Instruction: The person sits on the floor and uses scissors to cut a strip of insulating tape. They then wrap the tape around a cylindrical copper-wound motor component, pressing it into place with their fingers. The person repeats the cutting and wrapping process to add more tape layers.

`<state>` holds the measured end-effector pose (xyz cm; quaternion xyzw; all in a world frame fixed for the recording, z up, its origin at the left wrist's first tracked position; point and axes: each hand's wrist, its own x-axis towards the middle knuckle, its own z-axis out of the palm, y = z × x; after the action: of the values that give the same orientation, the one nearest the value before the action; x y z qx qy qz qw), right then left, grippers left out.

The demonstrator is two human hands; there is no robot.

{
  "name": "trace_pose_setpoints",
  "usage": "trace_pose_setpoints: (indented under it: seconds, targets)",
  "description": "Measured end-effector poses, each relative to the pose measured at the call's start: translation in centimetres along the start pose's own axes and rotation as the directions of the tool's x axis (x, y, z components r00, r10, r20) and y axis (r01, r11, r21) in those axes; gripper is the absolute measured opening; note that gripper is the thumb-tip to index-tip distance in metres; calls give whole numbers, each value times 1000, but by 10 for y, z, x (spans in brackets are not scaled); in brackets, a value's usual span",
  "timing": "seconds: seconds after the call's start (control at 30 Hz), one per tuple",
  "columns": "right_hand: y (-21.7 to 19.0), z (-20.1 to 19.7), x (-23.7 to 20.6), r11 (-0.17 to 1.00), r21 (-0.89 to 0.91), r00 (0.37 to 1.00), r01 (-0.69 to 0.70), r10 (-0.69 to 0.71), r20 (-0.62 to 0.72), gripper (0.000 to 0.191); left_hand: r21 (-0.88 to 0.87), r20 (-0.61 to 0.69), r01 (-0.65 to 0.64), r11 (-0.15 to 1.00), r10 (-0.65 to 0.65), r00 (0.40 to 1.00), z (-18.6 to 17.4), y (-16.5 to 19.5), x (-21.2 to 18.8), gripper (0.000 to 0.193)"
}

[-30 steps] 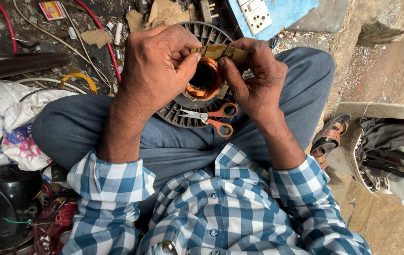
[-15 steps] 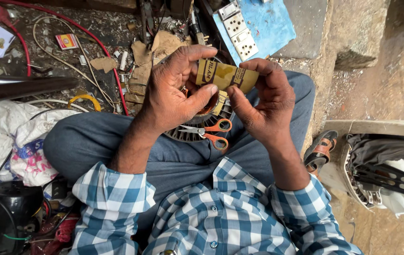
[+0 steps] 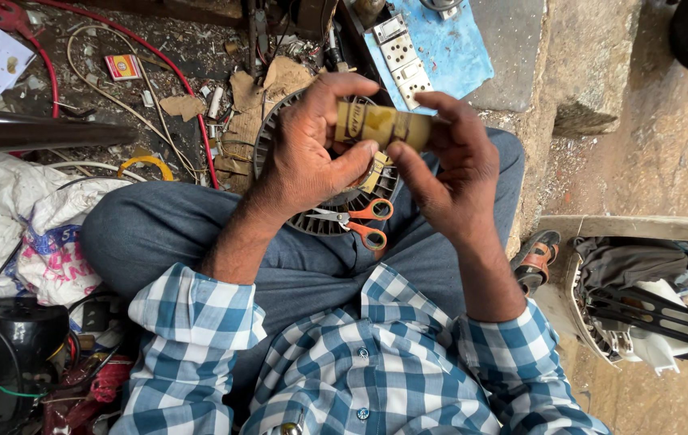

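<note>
At the far left of the littered ground lie a bundle of white plastic sacks (image 3: 6,217) and, nearer the lower left corner, a black round motor housing with a red switch (image 3: 2,366). A dark metal bar (image 3: 38,135) runs in from the left edge above the sacks, and a small red and yellow box (image 3: 123,66) lies among red and pale wires near the top left.

The person sits cross-legged in blue trousers (image 3: 159,234) and a blue and white checked shirt (image 3: 360,370). The left hand (image 3: 311,157) is closed on the left end of a flat yellowish strip of insulating paper (image 3: 380,125), thumb underneath and fingers curled over the top. The right hand (image 3: 448,173) grips the strip's right end, thumb pressed against its underside and forefinger laid over its top edge. The strip is held level between both hands, above the lap.

Beneath the hands, resting on the lap, is a grey round slotted metal motor core (image 3: 336,211). Scissors with orange handles (image 3: 360,224) lie on the core's near edge, just below the left hand.

Further right, a blue board carrying white sockets (image 3: 448,48) lies at the top, a brown sandal (image 3: 537,258) sits by the right knee, and a black and white fan casing (image 3: 642,314) lies at the right edge.
</note>
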<state>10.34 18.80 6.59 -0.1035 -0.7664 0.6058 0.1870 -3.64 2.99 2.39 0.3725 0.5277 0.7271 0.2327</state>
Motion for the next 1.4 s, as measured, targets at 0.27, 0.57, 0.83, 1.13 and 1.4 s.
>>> trace_pose_setpoints:
  seconds: [0.27, 0.57, 0.83, 1.13, 1.4]
  targets:
    - [9, 6, -51, 742, -643, 946, 189, 37, 321, 36, -139, -167, -10, 990, -14, 986, -5, -14, -2, 50]
    - [9, 28, -71, 473, -755, 835, 454, 69, 545, 45, -179, -174, 31, 983, -63, 983, -8, -12, 0, 47]
    - [22, 19, -85, 353, -770, 820, 532, 13, 573, 60, -199, -170, 64, 978, -99, 980, -9, -11, 0, 42]
    - [46, 33, -102, 406, -814, 909, 416, -161, 384, 61, -252, -168, 87, 964, -132, 977, -9, -13, 2, 41]
    - [41, 10, -94, 378, -751, 837, 542, -159, 524, 52, -215, -159, 76, 974, -111, 981, -9, -15, 1, 42]
